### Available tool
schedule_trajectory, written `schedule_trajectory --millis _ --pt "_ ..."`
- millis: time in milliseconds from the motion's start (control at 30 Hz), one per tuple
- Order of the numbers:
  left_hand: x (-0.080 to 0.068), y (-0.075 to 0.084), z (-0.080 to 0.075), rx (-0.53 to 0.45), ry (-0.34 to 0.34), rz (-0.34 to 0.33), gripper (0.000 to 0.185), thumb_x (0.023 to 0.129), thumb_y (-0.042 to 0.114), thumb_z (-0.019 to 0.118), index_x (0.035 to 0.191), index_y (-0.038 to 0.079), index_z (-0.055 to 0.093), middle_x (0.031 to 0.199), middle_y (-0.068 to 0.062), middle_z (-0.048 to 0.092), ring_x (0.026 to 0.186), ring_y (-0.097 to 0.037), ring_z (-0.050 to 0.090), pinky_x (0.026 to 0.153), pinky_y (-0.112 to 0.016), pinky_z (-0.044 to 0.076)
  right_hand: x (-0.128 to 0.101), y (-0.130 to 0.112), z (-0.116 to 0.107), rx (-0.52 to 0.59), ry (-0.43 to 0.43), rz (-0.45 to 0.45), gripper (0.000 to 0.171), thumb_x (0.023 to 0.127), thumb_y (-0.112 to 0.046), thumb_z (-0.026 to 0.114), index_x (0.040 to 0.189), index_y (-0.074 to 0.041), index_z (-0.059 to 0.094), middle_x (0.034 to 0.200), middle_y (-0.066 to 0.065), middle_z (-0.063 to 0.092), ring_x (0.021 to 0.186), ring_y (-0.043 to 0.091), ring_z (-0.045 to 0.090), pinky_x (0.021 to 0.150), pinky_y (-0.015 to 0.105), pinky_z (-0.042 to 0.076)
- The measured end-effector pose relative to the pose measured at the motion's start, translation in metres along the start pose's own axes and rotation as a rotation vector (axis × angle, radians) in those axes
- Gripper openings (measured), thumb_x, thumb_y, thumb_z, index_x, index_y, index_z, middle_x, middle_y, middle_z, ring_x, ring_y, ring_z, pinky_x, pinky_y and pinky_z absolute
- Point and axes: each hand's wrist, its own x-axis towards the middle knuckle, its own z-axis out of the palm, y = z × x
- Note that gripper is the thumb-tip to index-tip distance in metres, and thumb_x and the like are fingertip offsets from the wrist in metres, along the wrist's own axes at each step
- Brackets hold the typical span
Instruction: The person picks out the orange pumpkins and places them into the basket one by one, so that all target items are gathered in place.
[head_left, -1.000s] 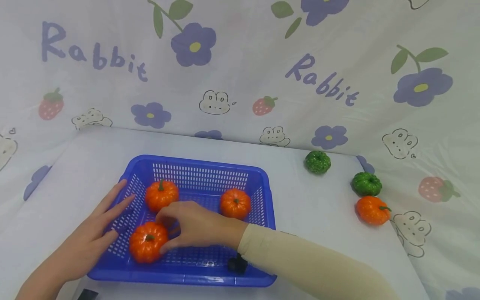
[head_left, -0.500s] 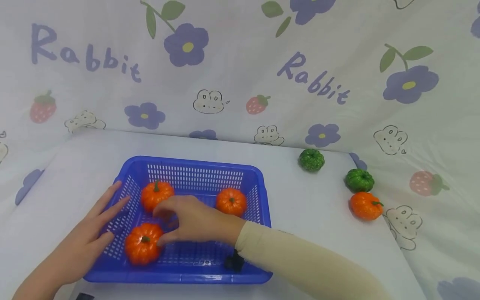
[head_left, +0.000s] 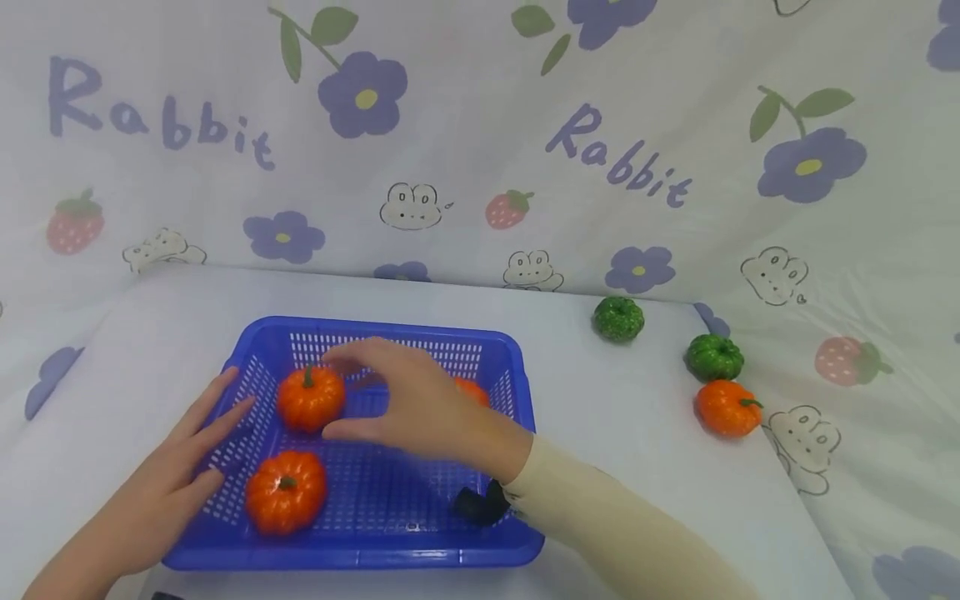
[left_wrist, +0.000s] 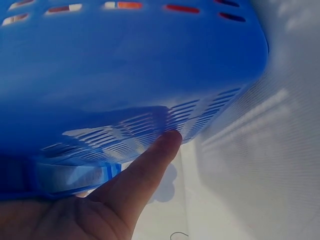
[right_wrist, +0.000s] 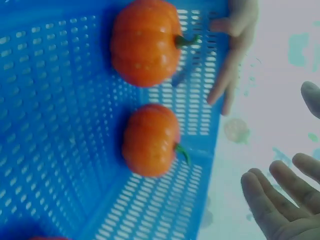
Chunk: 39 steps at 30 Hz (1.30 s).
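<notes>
Head view: right hand (head_left: 420,400) is hovering over the blue basket (head_left: 390,554), fingers spread and relaxed, holding nothing. It is sitting just right of the far-left orange pumpkin (head_left: 311,399), thumb close to it; contact can't be told. Left hand (head_left: 161,492) is lying flat against the basket's left wall, fingers straight, gripping nothing.

Left wrist view is adding what the head view can't show: one fingertip (left_wrist: 167,142) is pressing the basket's slotted outer wall (left_wrist: 125,65) from outside. The rest of that hand is cut off at the frame bottom. Orange is showing through the top slots only; too little to say which pumpkin.

Right wrist view is looking down into the basket (right_wrist: 55,125): two orange pumpkins, the near one (right_wrist: 145,42) and the far-left one (right_wrist: 150,140), well apart from the right hand's open fingers (right_wrist: 280,200). The left hand's fingers (right_wrist: 232,55) are lying over the rim.

Near-left orange pumpkin (head_left: 286,492) is sitting free on the basket floor. A third orange pumpkin (head_left: 472,390) in the basket is mostly hidden behind the right hand. A black wrist mount (head_left: 480,504) is covering part of the near floor.

Outside, far right on the table (head_left: 615,417): speckled green pumpkin (head_left: 618,318), plain green pumpkin (head_left: 714,357), loose orange pumpkin (head_left: 727,408) just near of it.
</notes>
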Motion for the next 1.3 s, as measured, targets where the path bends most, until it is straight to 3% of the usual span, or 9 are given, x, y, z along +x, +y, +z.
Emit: schedule_trajectory --millis 200,433,767,1033,1233,1300 --pt "-0.002 0.001 -0.002 0.007 0.022 -0.006 0.075 0.097 -0.006 0.053 0.169 0.006 0.036 0.183 -0.004 -0.001 0.161 -0.053 0.012 0.105 -0.087 0.029 -0.016 0.0 -0.025 0.047 0.109 -0.017 0.07 0.09 -0.032 0.092 0.15 -0.013 0.061 0.147 -0.003 0.064 0.125 0.01 0.067 0.105 0.024 0.054" --pt "-0.006 0.001 0.0 -0.01 0.032 -0.006 0.073 0.099 -0.007 0.052 0.169 0.005 0.035 0.183 -0.002 0.0 0.162 -0.051 0.01 0.116 -0.08 0.017 -0.047 0.004 -0.06 0.049 0.25 -0.038 0.07 0.088 -0.021 0.094 0.15 -0.013 0.062 0.144 -0.003 0.066 0.126 0.012 0.068 0.104 0.034 0.058" --pt "-0.001 0.003 0.004 -0.008 0.027 -0.007 0.071 0.1 -0.005 0.051 0.169 0.002 0.034 0.183 -0.004 0.0 0.162 -0.05 0.011 0.112 -0.083 0.021 -0.092 0.013 -0.09 -0.013 0.393 0.013 0.071 0.086 -0.008 0.093 0.15 -0.011 0.062 0.146 0.001 0.065 0.136 0.017 0.061 0.105 0.038 0.058" --pt "-0.002 0.003 0.004 0.022 0.03 -0.007 0.07 0.103 -0.003 0.051 0.17 0.004 0.034 0.183 -0.002 0.001 0.163 -0.047 0.012 0.119 -0.07 0.019 -0.122 0.024 -0.109 -0.118 0.512 0.049 0.069 0.083 0.0 0.092 0.146 -0.01 0.065 0.142 0.004 0.068 0.131 0.022 0.066 0.104 0.03 0.056" --pt "-0.002 0.004 0.002 0.013 0.032 -0.004 0.07 0.102 -0.004 0.051 0.17 0.005 0.034 0.183 -0.002 0.001 0.163 -0.047 0.011 0.12 -0.069 0.017 -0.136 0.029 -0.117 -0.165 0.552 0.094 0.068 0.084 -0.001 0.092 0.146 -0.011 0.066 0.139 0.004 0.069 0.129 0.022 0.067 0.103 0.025 0.055" --pt "-0.002 0.003 0.002 0.014 0.033 0.002 0.071 0.102 -0.005 0.051 0.17 0.006 0.034 0.183 -0.002 0.002 0.164 -0.046 0.011 0.122 -0.063 0.016 -0.141 0.031 -0.119 -0.178 0.562 0.109 0.068 0.084 -0.001 0.092 0.145 -0.012 0.067 0.139 0.003 0.07 0.129 0.022 0.068 0.103 0.023 0.054"
